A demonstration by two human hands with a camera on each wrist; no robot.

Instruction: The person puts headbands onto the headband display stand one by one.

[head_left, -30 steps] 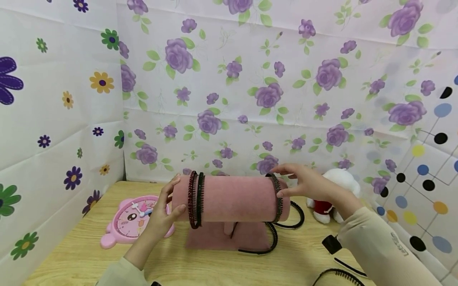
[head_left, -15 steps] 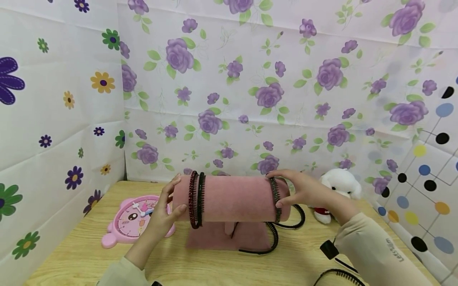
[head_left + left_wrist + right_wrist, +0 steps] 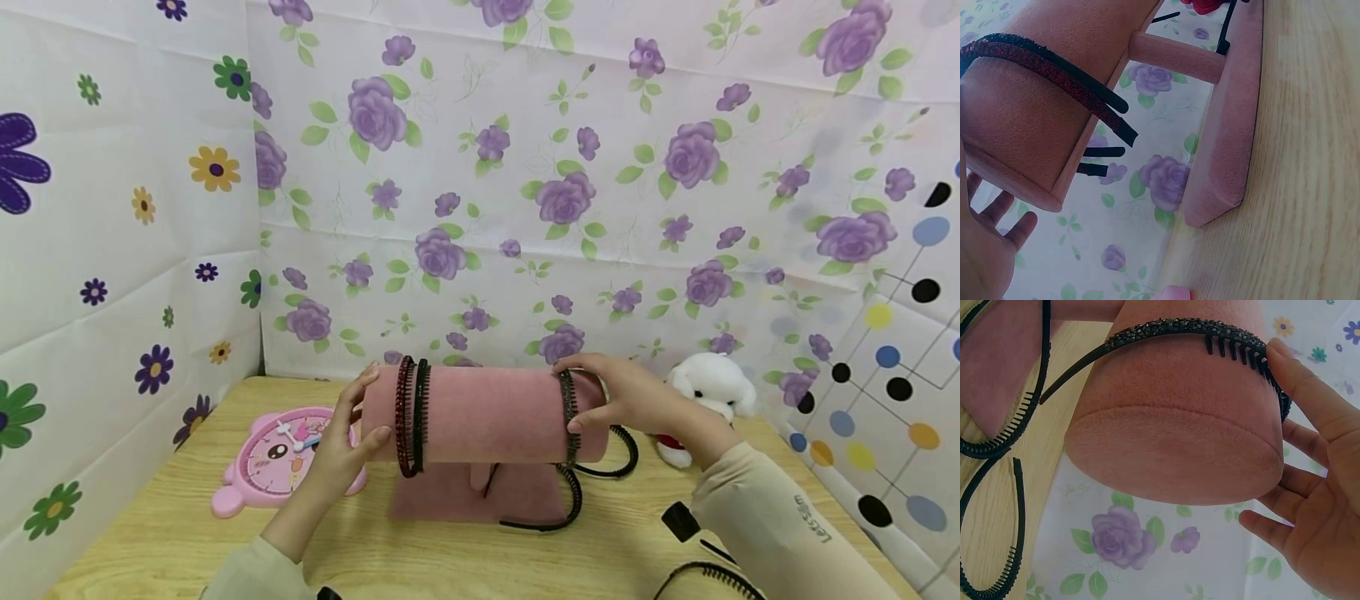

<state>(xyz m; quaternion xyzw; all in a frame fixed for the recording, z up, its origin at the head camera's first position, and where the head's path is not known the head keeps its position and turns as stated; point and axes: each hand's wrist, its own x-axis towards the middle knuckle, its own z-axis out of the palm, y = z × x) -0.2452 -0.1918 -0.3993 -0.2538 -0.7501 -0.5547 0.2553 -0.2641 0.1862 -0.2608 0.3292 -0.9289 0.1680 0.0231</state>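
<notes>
A pink velvet headband stand (image 3: 491, 417) has its padded roll lying level on a post and base. My left hand (image 3: 341, 446) holds the roll's left end, thumb in front and fingers over the top. Close by that hand, a dark red glittery headband (image 3: 402, 421) and a dark green one (image 3: 422, 417) sit side by side round the roll. Near the other end, my right hand (image 3: 626, 392) pinches a dark sparkly toothed headband (image 3: 1185, 328), thumb and fingertips at its band. In the right wrist view this headband arches over the roll, teeth inward.
Black toothed headbands (image 3: 576, 500) lie by the stand's base, and another black headband (image 3: 705, 567) is at the front right. A pink toy clock (image 3: 273, 467) lies left. Behind my right arm sits a white plush dog (image 3: 712, 379). Flowered cloth (image 3: 480, 192) backs the wooden table (image 3: 420, 562).
My right hand has shifted the sparkly headband slightly left along the roll, away from its right end. My left hand has kept its hold on the stand.
</notes>
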